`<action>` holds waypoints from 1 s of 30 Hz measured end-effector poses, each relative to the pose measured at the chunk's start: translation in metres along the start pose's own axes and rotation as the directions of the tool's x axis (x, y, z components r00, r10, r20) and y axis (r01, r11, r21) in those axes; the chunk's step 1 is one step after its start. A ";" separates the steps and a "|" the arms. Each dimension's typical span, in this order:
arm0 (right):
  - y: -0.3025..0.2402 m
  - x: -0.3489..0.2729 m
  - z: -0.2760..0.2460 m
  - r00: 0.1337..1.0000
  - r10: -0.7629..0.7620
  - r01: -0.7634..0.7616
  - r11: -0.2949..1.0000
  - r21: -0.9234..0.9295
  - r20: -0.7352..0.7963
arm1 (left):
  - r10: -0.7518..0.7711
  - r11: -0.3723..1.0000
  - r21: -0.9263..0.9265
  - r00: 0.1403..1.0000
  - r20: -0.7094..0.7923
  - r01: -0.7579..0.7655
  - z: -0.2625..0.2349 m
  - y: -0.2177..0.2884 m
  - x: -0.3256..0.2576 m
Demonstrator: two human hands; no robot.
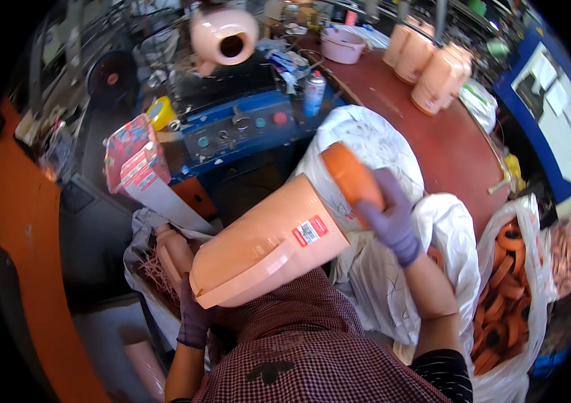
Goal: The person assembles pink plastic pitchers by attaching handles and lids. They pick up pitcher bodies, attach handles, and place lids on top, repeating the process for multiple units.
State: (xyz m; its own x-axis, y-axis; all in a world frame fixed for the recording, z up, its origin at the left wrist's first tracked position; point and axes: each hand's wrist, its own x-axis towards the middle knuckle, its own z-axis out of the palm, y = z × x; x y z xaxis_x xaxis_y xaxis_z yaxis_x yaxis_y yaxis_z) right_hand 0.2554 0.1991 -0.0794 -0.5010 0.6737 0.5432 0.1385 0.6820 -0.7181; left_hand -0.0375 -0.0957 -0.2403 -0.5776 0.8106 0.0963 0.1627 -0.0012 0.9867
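A peach plastic jug body [258, 248] with a moulded handle lies tilted across my lap, its wide end toward the upper right. It bears a red and white barcode sticker. My left hand [197, 314], in a purple glove, is closed on its lower left end; the fingers are partly hidden behind it. Just off the wide end, my right hand [393, 218], gloved too, grips a thick orange plastic ring-shaped piece [349, 173], slightly blurred. The ring and the jug body appear apart.
Ahead is a blue control panel [242, 127] with buttons, beside a spray can [313, 94]. Finished-looking peach jugs [440, 79] and a pink basin [342, 46] stand on a red table [399, 121]. White sacks [372, 134], a bag of orange rings [507, 289] and a sticker box [136, 158] surround me.
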 end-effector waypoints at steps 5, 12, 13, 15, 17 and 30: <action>-0.047 0.001 0.042 0.923 -0.332 0.349 0.935 -0.060 0.194 | 0.098 0.927 0.348 0.987 0.130 -0.138 -0.024 -0.052 -0.022; -0.067 -0.018 0.044 0.887 -0.415 0.431 0.902 -0.038 0.202 | -0.259 0.799 -0.586 0.957 -0.128 0.137 -0.024 0.004 -0.022; -0.068 -0.016 0.047 0.893 -0.408 0.424 0.904 -0.050 0.192 | -0.301 0.747 -0.651 0.942 -0.151 0.134 -0.025 0.016 -0.020; -0.067 -0.017 0.054 0.934 -0.341 0.352 0.928 -0.121 0.105 | -0.397 0.623 -0.758 0.913 -0.094 0.193 -0.042 0.018 0.001; -0.037 -0.018 0.067 0.997 -0.064 0.063 0.997 -0.050 -0.032 | -0.235 0.848 -0.527 0.934 -0.271 0.060 -0.058 -0.001 0.011; -0.013 -0.130 -0.093 0.896 0.393 -0.438 0.710 -0.551 -0.206 | 0.104 0.912 0.405 0.990 -0.090 -0.059 -0.017 0.124 0.087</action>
State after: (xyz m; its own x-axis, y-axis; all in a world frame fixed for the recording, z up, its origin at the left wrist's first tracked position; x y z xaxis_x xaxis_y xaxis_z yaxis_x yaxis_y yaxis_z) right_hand 0.3983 0.1296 -0.0998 -0.2183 0.9304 0.2946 0.7884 0.3460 -0.5086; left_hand -0.0811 -0.0346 -0.1076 -0.6272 0.7500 0.2102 0.5066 0.1878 0.8415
